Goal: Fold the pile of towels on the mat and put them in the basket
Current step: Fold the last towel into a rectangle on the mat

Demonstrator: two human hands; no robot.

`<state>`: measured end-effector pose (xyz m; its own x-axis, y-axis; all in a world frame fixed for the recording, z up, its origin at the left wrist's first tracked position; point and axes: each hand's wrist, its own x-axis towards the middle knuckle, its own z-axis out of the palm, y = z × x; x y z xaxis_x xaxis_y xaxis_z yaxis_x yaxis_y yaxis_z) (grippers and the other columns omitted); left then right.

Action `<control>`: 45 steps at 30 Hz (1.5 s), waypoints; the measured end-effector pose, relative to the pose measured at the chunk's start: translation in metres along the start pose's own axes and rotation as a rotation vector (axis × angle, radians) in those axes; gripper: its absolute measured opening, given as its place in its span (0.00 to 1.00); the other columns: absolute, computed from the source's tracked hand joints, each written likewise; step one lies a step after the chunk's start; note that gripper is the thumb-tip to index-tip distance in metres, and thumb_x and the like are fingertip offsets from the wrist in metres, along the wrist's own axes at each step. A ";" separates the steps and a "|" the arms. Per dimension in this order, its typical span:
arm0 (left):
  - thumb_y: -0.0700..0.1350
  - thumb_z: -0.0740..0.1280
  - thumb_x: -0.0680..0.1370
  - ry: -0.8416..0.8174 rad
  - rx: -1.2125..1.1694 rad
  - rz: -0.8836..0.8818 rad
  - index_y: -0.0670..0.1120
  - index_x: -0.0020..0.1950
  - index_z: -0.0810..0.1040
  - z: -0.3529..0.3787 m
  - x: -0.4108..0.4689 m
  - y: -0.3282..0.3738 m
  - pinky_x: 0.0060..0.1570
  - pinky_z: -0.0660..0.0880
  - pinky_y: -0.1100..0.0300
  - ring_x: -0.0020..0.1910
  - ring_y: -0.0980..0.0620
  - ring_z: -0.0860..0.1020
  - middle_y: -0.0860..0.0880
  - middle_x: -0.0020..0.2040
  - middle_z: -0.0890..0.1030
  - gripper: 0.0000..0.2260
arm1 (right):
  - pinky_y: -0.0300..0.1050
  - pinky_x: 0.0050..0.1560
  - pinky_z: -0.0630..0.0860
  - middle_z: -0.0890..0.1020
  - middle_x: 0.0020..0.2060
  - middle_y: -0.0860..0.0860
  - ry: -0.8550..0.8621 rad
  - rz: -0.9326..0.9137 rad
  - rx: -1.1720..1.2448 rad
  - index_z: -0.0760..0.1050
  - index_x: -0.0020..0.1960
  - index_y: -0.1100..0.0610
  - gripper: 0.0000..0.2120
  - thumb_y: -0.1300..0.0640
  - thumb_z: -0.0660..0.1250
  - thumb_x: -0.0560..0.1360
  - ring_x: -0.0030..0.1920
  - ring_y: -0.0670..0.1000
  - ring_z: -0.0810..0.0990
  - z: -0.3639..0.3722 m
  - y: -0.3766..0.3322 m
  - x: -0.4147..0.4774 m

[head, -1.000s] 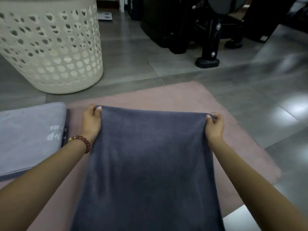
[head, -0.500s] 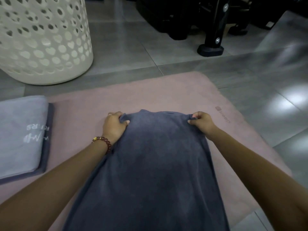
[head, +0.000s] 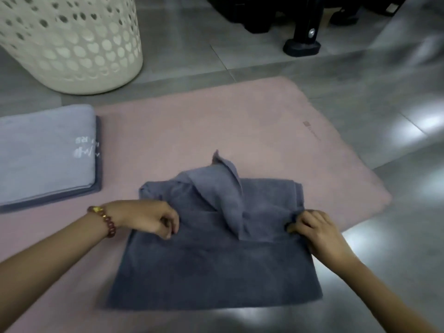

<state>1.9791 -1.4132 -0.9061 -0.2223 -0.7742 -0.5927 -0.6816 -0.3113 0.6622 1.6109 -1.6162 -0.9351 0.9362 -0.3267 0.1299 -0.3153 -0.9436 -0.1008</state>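
Both hands have come back toward the person since the earlier frames, bringing the towel's (head: 216, 267) far end with them. That end is now doubled over the near half, and the towel lies flat on the pink mat (head: 182, 131) instead of hanging stretched between the hands. A loose ridge of cloth stands up crookedly along the middle of the folded part.

The right hand (head: 314, 230) pinches bunched cloth at the right end of the fold. The left hand (head: 151, 218), with a bead bracelet (head: 107, 222) at its wrist, has its fingers curled down on the left end; I cannot tell whether cloth is caught between them.

A stack (head: 43, 152) of folded towels sits at the mat's left edge, well apart from the hands and cut off by the frame. Its top towel, paler grey, carries white lettering seen upside down; only "RS" reads, beside a small mark too blurred to make out. A faint logo is stamped near the mat's far right corner, illegible.

The cream basket (head: 72, 49), pierced with round and heart-shaped holes, stands on the grey floor (head: 240, 63) beyond the stack, its top out of view. A black stand (head: 301, 45) is cut off above. The towel's near edge is smeared by blur.
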 end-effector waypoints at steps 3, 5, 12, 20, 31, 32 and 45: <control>0.40 0.65 0.74 0.125 -0.271 -0.032 0.49 0.43 0.79 -0.005 -0.001 0.011 0.39 0.75 0.66 0.38 0.59 0.80 0.53 0.38 0.83 0.05 | 0.45 0.46 0.72 0.77 0.46 0.48 -0.102 0.234 0.101 0.74 0.54 0.47 0.21 0.62 0.59 0.63 0.47 0.55 0.78 -0.001 -0.005 -0.020; 0.33 0.62 0.76 0.516 -0.315 0.085 0.53 0.42 0.78 -0.019 0.005 0.016 0.38 0.74 0.69 0.37 0.60 0.80 0.55 0.37 0.83 0.15 | 0.51 0.45 0.74 0.78 0.46 0.50 -0.103 0.324 0.104 0.78 0.50 0.51 0.21 0.64 0.58 0.61 0.47 0.58 0.78 -0.003 -0.017 -0.014; 0.34 0.60 0.70 0.410 0.729 0.253 0.53 0.68 0.71 -0.027 0.065 0.052 0.69 0.57 0.56 0.74 0.51 0.59 0.51 0.75 0.62 0.28 | 0.50 0.55 0.70 0.69 0.58 0.53 -0.317 0.494 0.082 0.70 0.59 0.54 0.18 0.53 0.65 0.70 0.57 0.60 0.70 -0.001 -0.054 0.022; 0.46 0.57 0.76 0.546 0.583 0.246 0.48 0.54 0.75 -0.026 0.073 0.048 0.50 0.73 0.54 0.52 0.49 0.76 0.49 0.54 0.76 0.10 | 0.43 0.50 0.73 0.75 0.51 0.51 -0.160 0.421 0.399 0.79 0.47 0.58 0.11 0.68 0.69 0.67 0.52 0.54 0.77 -0.008 -0.032 0.011; 0.33 0.55 0.71 1.447 -0.147 0.175 0.39 0.43 0.77 -0.086 0.022 0.026 0.46 0.73 0.60 0.40 0.55 0.76 0.41 0.42 0.78 0.12 | 0.32 0.48 0.71 0.78 0.41 0.53 0.611 0.730 0.719 0.72 0.42 0.52 0.13 0.70 0.63 0.74 0.40 0.31 0.75 -0.056 0.016 0.073; 0.34 0.56 0.71 1.474 -0.069 0.210 0.38 0.43 0.78 -0.086 0.016 0.029 0.50 0.72 0.61 0.43 0.53 0.76 0.42 0.43 0.79 0.12 | 0.29 0.49 0.70 0.77 0.43 0.53 0.659 0.699 0.714 0.70 0.42 0.50 0.16 0.71 0.62 0.74 0.42 0.31 0.75 -0.059 0.011 0.076; 0.44 0.58 0.72 0.940 0.318 0.211 0.48 0.48 0.71 0.085 -0.042 -0.048 0.50 0.70 0.61 0.48 0.51 0.75 0.43 0.48 0.80 0.06 | 0.24 0.58 0.62 0.74 0.50 0.60 0.272 0.535 0.486 0.76 0.44 0.64 0.07 0.64 0.60 0.72 0.53 0.52 0.72 0.027 -0.019 -0.037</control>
<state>1.9615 -1.3188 -0.9518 0.1862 -0.9589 0.2141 -0.8761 -0.0634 0.4780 1.5861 -1.5851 -0.9644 0.5844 -0.7928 0.1731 -0.5515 -0.5445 -0.6320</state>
